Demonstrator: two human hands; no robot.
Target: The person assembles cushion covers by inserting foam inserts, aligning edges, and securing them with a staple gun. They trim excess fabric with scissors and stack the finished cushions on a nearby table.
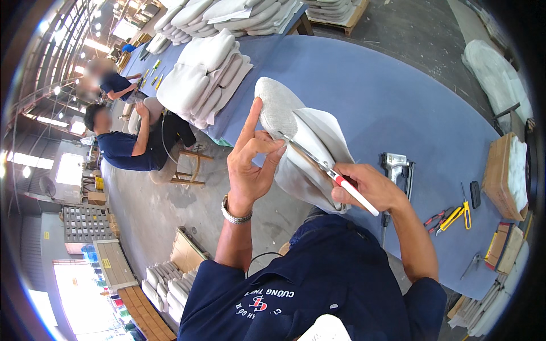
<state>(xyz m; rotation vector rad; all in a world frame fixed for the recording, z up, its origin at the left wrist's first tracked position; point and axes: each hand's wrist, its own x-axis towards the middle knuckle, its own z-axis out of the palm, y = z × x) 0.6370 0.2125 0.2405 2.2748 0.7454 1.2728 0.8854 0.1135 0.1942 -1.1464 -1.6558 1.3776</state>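
Observation:
A seat pad covered in light grey fabric (276,105) is tilted up in front of me, with a loose white cloth flap (327,128) hanging off its underside. My left hand (250,162) is at its left edge: the index finger lies along the grey cover, while thumb and another finger pinch the cloth edge near the blade tips. My right hand (372,187) grips scissors (354,193) with red and white handles. Their metal blades point up and left, along the cloth edge by my left fingertips. Whether the blades are parted is hard to tell.
A blue-covered table (421,96) curves around the pad. On it are a staple gun (394,165), pliers (435,219), a yellow cutter (467,215), a cardboard box (500,176) and stacked grey pads (199,74). Two people (128,145) work at the left beside a wooden stool (190,167).

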